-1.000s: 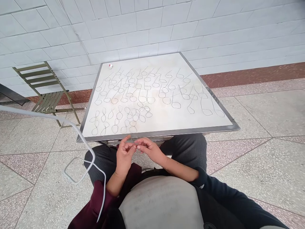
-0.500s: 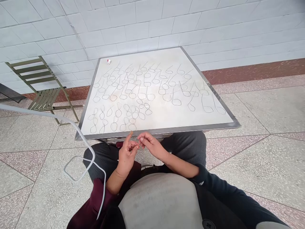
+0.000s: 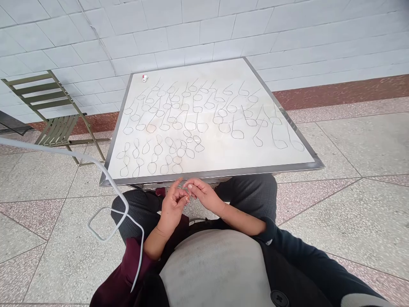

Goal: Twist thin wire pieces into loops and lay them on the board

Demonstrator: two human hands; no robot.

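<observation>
Just in front of the table's near edge, my left hand (image 3: 173, 207) and my right hand (image 3: 203, 195) meet, fingertips almost touching. Both are pinched on a thin wire (image 3: 184, 186), of which only a short bit shows between the fingers. My left index finger points up and away. On the white table (image 3: 223, 164) lie several figure-eight wire loops (image 3: 124, 166) at the front left. Behind them spread rows of single wire loops with long straight tails (image 3: 237, 135).
A small red and white object (image 3: 145, 78) sits at the table's far left corner. A green slatted folding chair (image 3: 57, 128) stands left of the table. A pale grey cable or tube (image 3: 119, 200) curves across the left foreground. Behind is a white block wall (image 3: 191, 38).
My hands stay together, with small shifts of the fingers around the wire. The view has shifted slightly. The loops on the table lie as before.
</observation>
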